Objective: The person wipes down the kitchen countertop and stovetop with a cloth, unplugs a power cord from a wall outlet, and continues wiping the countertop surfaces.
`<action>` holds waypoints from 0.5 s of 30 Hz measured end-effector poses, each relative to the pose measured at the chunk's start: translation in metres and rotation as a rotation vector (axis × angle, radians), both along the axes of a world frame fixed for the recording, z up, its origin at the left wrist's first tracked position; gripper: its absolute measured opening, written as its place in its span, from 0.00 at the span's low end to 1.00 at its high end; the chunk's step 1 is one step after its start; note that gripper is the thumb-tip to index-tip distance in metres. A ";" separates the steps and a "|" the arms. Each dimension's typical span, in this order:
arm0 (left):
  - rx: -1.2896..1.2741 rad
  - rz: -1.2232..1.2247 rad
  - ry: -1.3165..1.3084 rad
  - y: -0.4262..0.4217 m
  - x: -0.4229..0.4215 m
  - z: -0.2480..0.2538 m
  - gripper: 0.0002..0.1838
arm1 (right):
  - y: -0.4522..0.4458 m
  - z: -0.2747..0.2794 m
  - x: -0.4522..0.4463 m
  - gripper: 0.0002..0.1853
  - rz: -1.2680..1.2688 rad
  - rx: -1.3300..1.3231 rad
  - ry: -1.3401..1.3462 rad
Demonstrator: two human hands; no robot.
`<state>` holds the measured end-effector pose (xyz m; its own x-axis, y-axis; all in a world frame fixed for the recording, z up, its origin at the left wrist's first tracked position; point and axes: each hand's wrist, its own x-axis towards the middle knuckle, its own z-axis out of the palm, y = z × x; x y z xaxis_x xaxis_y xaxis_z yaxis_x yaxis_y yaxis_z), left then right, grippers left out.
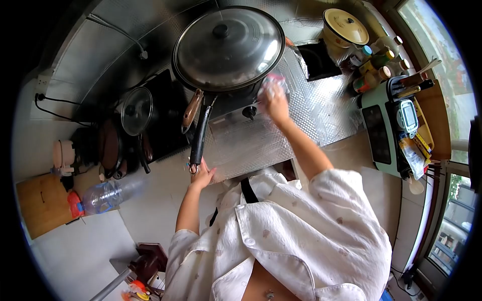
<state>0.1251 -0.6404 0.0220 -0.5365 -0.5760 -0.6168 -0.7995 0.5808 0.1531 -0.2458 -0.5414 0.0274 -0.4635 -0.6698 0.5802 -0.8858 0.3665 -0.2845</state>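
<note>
A: ok so what step is this?

B: Wiping down the foil (pixel 296 116) around the stove, I'd say. The right hand (pixel 276 106) is closed around a cloth (pixel 271 82), kinda blurry, just right of the pan's lid (pixel 228 52) and near the knob (pixel 249 112).

A: And the left hand (pixel 202 176)?

B: Down at the front edge of the foil, by the end of the black handle (pixel 200 134). It's partly hidden, so can't tell if it's gripping anything or just resting there.

A: What would the next move need?

B: Imo light, flat pressure, working the cloth around the knob without turning it. I'd watch the pan too, since bumping that long handle could shift it.
</note>
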 end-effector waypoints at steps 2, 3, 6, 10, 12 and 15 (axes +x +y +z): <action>-0.073 -0.018 -0.010 0.003 0.003 -0.009 0.53 | 0.011 0.012 0.044 0.30 0.144 -0.024 -0.029; -0.067 -0.016 -0.008 0.004 0.003 -0.009 0.53 | 0.013 0.007 0.052 0.31 0.193 -0.009 0.052; -0.086 -0.037 -0.034 0.004 0.006 -0.009 0.53 | 0.014 0.014 0.028 0.26 0.158 -0.022 -0.088; -0.085 -0.036 0.028 0.001 0.006 -0.010 0.51 | 0.011 0.010 -0.013 0.19 -0.004 -0.082 -0.018; -0.056 -0.020 0.047 0.002 0.006 -0.010 0.50 | 0.015 0.011 -0.002 0.17 -0.133 -0.181 -0.126; -0.053 0.004 0.082 0.000 0.008 -0.015 0.50 | 0.009 0.002 0.021 0.19 0.031 -0.138 0.009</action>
